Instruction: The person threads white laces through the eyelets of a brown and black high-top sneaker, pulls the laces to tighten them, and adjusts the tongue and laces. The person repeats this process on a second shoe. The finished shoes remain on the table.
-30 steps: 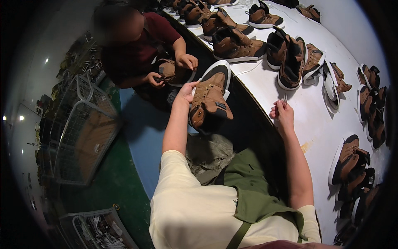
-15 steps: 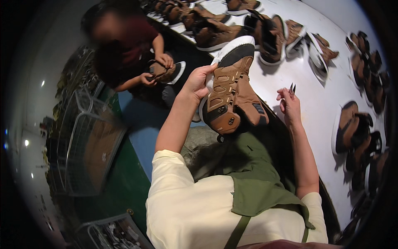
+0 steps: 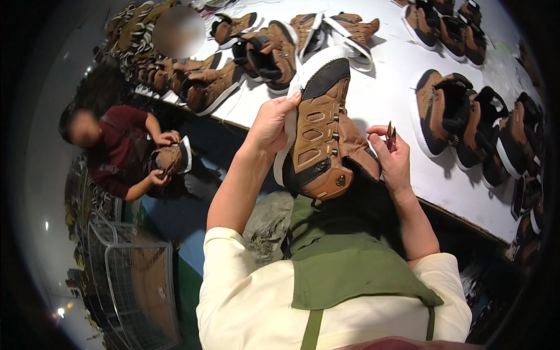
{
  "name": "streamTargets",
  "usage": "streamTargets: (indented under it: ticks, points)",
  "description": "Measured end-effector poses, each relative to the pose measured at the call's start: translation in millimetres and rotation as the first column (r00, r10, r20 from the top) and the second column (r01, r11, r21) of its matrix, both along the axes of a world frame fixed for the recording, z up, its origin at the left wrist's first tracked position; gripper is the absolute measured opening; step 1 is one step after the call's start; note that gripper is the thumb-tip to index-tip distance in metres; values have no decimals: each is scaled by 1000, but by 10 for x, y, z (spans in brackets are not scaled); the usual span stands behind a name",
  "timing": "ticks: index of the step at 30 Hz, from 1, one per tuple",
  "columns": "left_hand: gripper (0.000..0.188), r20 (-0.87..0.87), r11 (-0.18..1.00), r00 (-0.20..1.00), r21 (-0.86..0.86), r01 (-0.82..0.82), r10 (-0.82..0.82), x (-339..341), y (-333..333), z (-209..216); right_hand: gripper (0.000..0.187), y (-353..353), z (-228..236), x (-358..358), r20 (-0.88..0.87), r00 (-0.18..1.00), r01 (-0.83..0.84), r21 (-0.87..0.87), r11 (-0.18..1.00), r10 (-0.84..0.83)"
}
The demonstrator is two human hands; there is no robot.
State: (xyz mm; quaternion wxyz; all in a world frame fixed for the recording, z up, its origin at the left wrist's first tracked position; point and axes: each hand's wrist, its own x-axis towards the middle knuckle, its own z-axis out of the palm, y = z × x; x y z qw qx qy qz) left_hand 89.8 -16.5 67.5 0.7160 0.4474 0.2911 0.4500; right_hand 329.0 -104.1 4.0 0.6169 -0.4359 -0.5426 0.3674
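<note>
A brown and black high-top shoe (image 3: 321,140) with a white sole is held up over my lap, toe pointing away from me. My left hand (image 3: 273,123) grips it by the sole edge on its left side, thumb on the rim near the toe. In my right hand (image 3: 393,163) is a pair of small dark thread snips (image 3: 391,135), their two pointed blades sticking up past the fingers. That hand is beside the shoe's collar, to its right. A green apron (image 3: 350,262) lies across my lap below the shoe.
Brown shoes (image 3: 271,55) stand along the far part of the white table (image 3: 373,99), and another row (image 3: 472,122) is at the right. On the left, a person (image 3: 119,146) handles a similar shoe. A wire cart (image 3: 140,286) stands at lower left.
The view has swung to the right, so the table and the other person appear farther left. My right hand with the snips has come closer to the shoe's collar; my left hand keeps its grip.
</note>
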Motion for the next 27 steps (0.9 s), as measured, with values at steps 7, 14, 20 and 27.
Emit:
streamTargets:
  ticks: [7,14,20,27]
  points:
    - [30,-43,996,996,-47,70,-72,370,125,-35,23,-86,-126,173,47,981,178,147,973,-187]
    - [27,-57,989,989,-53,136,-139,467,185,-85,21,-114,-242,167,95,966,215,209,954,-239]
    - [26,-53,984,984,-73,165,-169,503,226,-75,19,-103,-280,164,102,964,217,222,951,-244]
    - [26,-63,980,981,-93,176,-182,538,304,-92,17,-101,-267,151,116,962,219,215,952,-247]
